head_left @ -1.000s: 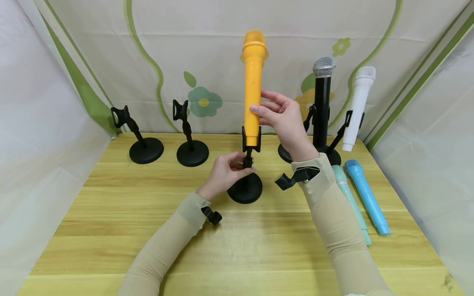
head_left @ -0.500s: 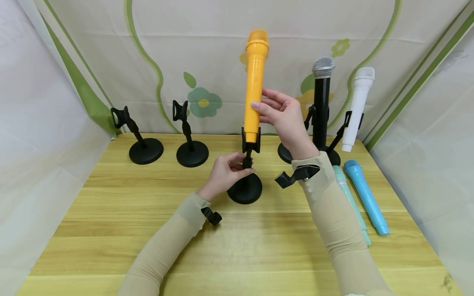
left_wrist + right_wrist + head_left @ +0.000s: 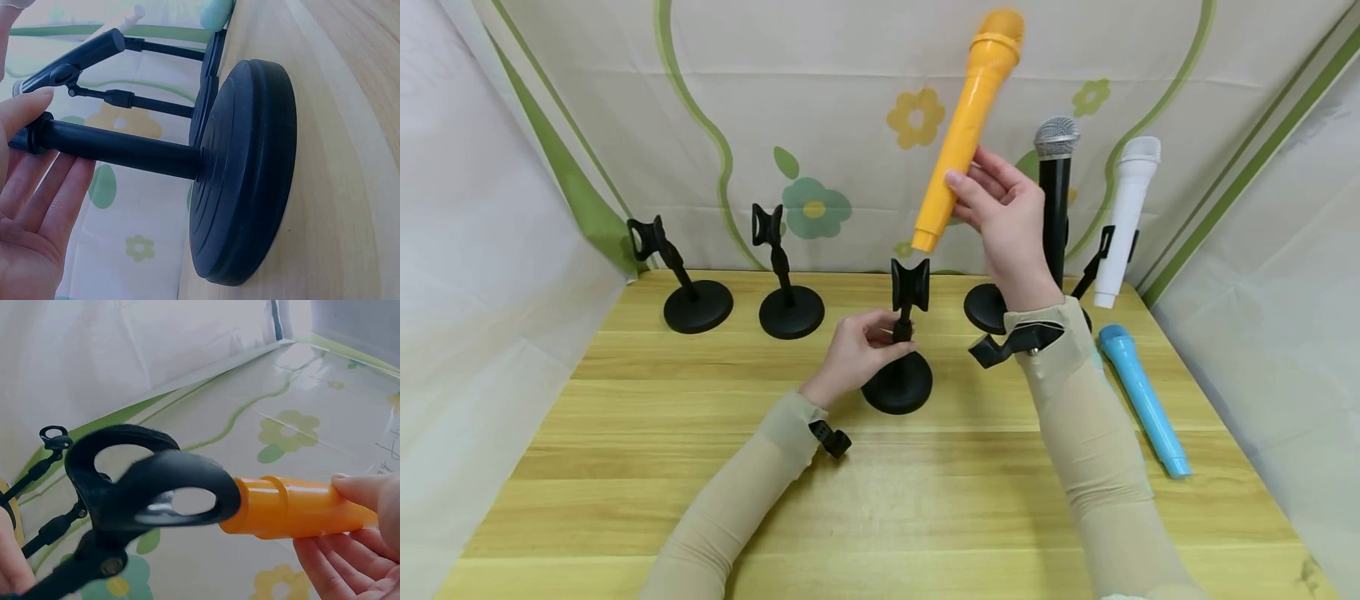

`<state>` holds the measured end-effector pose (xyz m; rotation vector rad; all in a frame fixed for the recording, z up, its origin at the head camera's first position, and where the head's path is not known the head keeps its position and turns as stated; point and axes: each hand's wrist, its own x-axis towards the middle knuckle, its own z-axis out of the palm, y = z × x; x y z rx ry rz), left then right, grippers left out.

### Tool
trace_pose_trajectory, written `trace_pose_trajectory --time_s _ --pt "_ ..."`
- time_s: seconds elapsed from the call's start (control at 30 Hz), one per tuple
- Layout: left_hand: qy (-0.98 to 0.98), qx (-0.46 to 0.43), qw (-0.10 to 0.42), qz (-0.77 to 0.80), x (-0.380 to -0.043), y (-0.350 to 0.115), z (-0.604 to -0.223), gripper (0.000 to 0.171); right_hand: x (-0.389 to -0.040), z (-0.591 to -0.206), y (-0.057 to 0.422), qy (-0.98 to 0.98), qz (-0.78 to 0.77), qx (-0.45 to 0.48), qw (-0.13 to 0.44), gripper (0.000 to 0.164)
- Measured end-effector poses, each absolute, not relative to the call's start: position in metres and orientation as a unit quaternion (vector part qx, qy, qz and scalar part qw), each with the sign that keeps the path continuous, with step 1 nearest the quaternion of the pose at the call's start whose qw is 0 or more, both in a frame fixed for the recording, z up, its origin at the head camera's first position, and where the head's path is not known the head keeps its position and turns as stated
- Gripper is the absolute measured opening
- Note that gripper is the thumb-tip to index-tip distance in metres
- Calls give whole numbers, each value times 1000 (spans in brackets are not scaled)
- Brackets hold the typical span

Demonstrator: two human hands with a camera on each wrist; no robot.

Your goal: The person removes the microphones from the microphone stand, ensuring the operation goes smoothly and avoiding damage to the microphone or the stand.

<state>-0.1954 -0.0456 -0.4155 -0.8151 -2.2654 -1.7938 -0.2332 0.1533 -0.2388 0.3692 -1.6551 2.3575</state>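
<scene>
My right hand (image 3: 1009,221) pinches the orange microphone (image 3: 964,133) low on its body, thumb in front and fingers behind. The microphone leans to the right, its lower end just above the clip of a black microphone stand (image 3: 910,287). Around that stand's neck my left hand (image 3: 861,354) keeps its thumb and fingers. In the left wrist view the stand's round base (image 3: 250,175) sits on the table, with the thumb and fingers on opposite sides of the pole. The right wrist view has the bare two-pronged clip (image 3: 150,481) in front of the orange microphone's tail end (image 3: 275,506).
Two bare black stands (image 3: 697,306) are at the back left. At the back right, stands hold a black microphone with silver head (image 3: 1055,192) and a white microphone (image 3: 1127,217). A blue microphone (image 3: 1144,400) lies on the table; my right sleeve hides most of a mint one.
The orange microphone has come up out of the stand's clip, moving up and right with my right hand and tilting rightward. My left hand has stayed on the stand.
</scene>
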Motion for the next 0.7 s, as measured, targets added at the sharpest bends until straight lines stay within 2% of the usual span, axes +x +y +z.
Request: trace_pose_trajectory --time_s 0.3,0.7 --pt "-749 -275 73 -598 -197 -46 -416 24 -228 -241 172 -580 794 124 135 50" --pt "-753 -271 72 -595 -197 -46 -417 25 -221 -273 182 -645 743 135 118 52"
